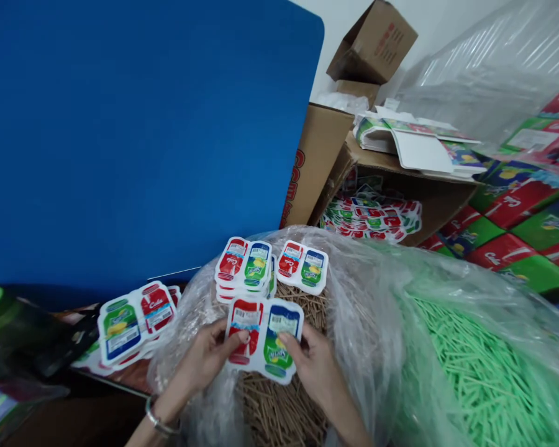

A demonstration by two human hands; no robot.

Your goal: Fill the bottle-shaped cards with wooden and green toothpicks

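Note:
Between both hands is a flat, white-edged twin packet (264,329) printed with a red Cola can and a blue-green Sprite can. My left hand (209,352) grips its left edge, thumb on the red can. On the opposite edge, my right hand (315,359) pinches it with the thumb over the Sprite print. Just beyond lie a small stack of like packets (243,267) and a single packet (304,267), both resting on an open plastic bag (361,323) of thin brown sticks (279,410). The fingers under the held packet are hidden.
More packets (137,323) are piled at the left. A bag of green sticks (489,372) stands at the right. Behind are a carton of packets (372,217), printed boxes (517,205) and a large blue panel (144,136).

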